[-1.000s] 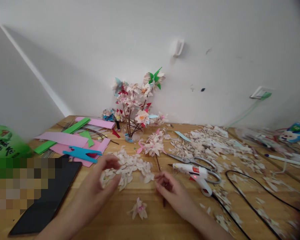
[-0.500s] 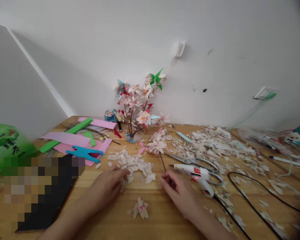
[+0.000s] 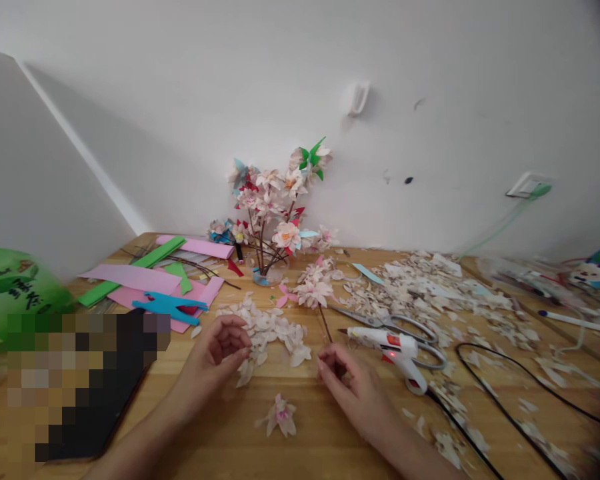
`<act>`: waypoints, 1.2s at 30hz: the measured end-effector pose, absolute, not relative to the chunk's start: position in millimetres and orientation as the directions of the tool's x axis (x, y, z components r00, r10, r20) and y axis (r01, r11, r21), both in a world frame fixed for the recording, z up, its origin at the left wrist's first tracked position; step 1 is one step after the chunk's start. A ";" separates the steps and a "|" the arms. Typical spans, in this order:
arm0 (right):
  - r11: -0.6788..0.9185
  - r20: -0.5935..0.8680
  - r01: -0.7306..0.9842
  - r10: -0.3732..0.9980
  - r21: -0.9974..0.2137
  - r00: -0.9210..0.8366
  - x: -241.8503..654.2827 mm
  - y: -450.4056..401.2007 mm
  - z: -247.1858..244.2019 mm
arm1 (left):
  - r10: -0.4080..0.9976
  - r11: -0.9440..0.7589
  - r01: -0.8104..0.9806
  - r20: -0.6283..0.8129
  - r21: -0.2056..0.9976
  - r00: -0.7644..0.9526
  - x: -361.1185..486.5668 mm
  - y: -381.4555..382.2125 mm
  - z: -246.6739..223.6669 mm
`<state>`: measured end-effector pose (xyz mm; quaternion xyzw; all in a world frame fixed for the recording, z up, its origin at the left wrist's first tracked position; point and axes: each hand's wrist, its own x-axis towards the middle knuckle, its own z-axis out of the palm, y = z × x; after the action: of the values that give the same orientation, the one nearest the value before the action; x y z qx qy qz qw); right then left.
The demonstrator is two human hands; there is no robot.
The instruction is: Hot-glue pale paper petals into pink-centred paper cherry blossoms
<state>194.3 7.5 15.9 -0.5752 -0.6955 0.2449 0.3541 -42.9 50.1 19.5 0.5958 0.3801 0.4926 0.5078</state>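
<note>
- The left hand (image 3: 220, 353) was beside the loose petals (image 3: 275, 333), fingers curled; whether it gripped one couldn't be told.
- The right hand (image 3: 353, 383) curled where the flower's stem (image 3: 325, 323) ran down, its grip unclear.
- A small blossom (image 3: 282, 416) lay nearer.
- The glue gun (image 3: 393, 345) lay by the scissors (image 3: 415, 329).

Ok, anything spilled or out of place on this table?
Yes: pale scraps lie strewn over the right of the table, near the scissors and glue gun, looking spilled, unlike the more gathered petals near the middle.
</note>
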 end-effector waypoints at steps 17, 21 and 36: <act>-0.120 0.004 -0.319 0.931 -0.940 -0.364 165.9 1.4 8.8 | 0.818 0.196 -0.455 0.111 0.869 0.565 -12.0 32.6 9.8; -0.112 -0.012 -0.304 0.950 -0.946 -0.313 165.3 2.9 7.3 | 0.834 0.213 -0.453 0.081 0.866 0.547 -12.6 34.1 9.5; -0.068 -0.042 -0.095 0.964 -0.993 -0.261 169.5 1.8 14.4 | 0.884 0.195 -0.244 -0.063 0.950 0.463 -9.2 28.7 6.5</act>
<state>169.5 1.8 14.4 -0.4178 -0.5205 0.5997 0.4415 -9.2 28.7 6.5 0.4906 0.3264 0.4024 0.7006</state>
